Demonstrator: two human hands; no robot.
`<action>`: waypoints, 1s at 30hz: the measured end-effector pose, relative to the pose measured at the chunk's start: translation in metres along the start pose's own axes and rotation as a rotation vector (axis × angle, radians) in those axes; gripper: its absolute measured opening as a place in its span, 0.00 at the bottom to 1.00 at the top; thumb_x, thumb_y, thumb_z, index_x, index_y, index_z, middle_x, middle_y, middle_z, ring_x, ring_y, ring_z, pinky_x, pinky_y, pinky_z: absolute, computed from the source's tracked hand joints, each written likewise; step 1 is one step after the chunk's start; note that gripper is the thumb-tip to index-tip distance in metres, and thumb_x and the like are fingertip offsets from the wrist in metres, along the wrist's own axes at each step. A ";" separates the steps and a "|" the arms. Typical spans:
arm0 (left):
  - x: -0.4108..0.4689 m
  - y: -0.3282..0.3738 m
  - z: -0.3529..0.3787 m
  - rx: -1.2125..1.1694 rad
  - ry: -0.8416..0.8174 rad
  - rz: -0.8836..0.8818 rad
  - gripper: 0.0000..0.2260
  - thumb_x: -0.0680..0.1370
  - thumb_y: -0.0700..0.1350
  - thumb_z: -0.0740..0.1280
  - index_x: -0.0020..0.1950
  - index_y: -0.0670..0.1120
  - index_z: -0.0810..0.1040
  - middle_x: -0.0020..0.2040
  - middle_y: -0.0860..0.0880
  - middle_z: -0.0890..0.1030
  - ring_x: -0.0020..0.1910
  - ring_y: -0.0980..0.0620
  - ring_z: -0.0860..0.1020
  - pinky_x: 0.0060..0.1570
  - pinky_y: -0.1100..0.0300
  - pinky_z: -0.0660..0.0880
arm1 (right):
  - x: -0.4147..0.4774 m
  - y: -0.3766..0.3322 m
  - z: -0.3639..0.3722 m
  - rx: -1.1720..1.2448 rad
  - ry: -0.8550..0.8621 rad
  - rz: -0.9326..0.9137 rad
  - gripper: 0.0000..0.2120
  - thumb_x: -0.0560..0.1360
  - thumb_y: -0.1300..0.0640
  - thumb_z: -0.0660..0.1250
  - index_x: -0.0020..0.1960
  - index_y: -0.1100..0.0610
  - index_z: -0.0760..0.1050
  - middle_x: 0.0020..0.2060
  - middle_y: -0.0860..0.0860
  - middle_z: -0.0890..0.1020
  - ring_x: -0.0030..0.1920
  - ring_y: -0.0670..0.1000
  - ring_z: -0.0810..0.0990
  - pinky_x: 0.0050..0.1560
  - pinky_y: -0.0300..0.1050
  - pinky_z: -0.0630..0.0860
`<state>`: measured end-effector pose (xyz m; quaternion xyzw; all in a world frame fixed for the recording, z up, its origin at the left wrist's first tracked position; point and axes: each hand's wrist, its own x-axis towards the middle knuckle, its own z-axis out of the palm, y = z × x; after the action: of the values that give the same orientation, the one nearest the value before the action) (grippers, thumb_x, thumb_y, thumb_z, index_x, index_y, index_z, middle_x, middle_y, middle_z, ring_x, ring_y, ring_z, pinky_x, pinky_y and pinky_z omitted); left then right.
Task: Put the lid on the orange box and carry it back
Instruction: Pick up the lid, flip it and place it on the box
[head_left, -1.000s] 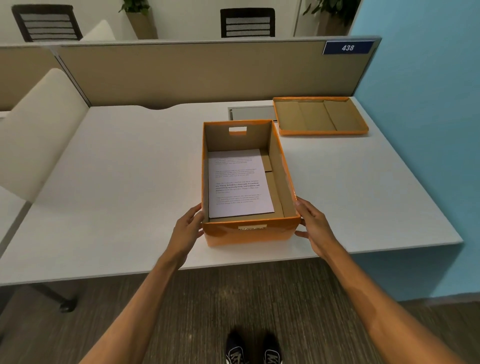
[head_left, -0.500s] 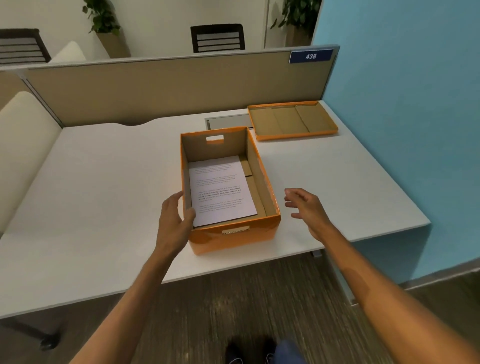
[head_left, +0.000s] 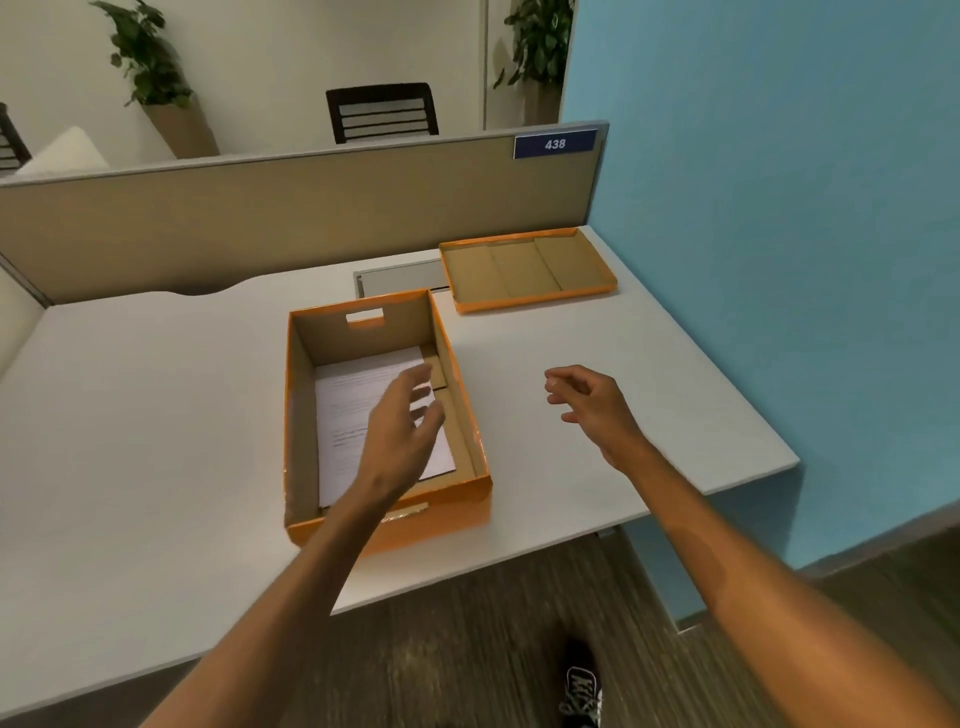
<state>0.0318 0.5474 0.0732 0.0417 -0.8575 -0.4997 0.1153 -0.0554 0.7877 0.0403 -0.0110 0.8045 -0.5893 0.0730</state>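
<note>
The orange box (head_left: 301, 415) stands open near the front edge of the white desk (head_left: 145, 426), with a printed white sheet (head_left: 343, 410) lying inside. Its orange lid (head_left: 527, 270) lies upside down at the desk's far right corner, cardboard inside facing up. My left hand (head_left: 400, 436) hovers over the open box, fingers spread, holding nothing. My right hand (head_left: 592, 405) is in the air over the bare desk to the right of the box, fingers loosely apart and empty, some way short of the lid.
A beige partition (head_left: 260, 218) with a blue "438" sign (head_left: 555, 144) runs behind the desk. A blue wall (head_left: 779, 208) borders the right side. A grey cable hatch (head_left: 400, 278) sits behind the box. A dark chair (head_left: 382, 111) and potted plants stand beyond the partition.
Both hands have let go of the box's front corners. The left hand rose over the open box, the right hand moved forward and right toward the lid. The view shifted to the right.
</note>
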 end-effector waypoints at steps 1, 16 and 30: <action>0.006 0.006 0.010 -0.014 -0.011 0.005 0.20 0.80 0.42 0.65 0.72 0.44 0.69 0.70 0.45 0.74 0.66 0.49 0.74 0.59 0.60 0.74 | 0.006 -0.001 -0.008 0.002 -0.002 -0.005 0.13 0.79 0.53 0.67 0.61 0.54 0.80 0.52 0.52 0.84 0.54 0.52 0.83 0.56 0.54 0.81; 0.110 0.067 0.138 0.021 0.123 -0.099 0.20 0.81 0.40 0.64 0.73 0.42 0.68 0.72 0.42 0.72 0.68 0.44 0.73 0.65 0.46 0.73 | 0.129 0.005 -0.129 -0.122 -0.073 -0.081 0.12 0.79 0.56 0.67 0.62 0.56 0.80 0.51 0.55 0.85 0.53 0.53 0.83 0.56 0.52 0.80; 0.232 0.019 0.171 0.048 0.134 -0.269 0.21 0.80 0.40 0.63 0.73 0.41 0.67 0.72 0.41 0.71 0.68 0.43 0.73 0.62 0.51 0.72 | 0.264 0.033 -0.160 -0.239 -0.014 -0.018 0.14 0.77 0.53 0.69 0.61 0.54 0.79 0.51 0.52 0.83 0.50 0.51 0.81 0.49 0.43 0.75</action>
<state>-0.2337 0.6584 0.0448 0.1922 -0.8461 -0.4863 0.1032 -0.3348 0.9218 0.0285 -0.0309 0.8683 -0.4899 0.0717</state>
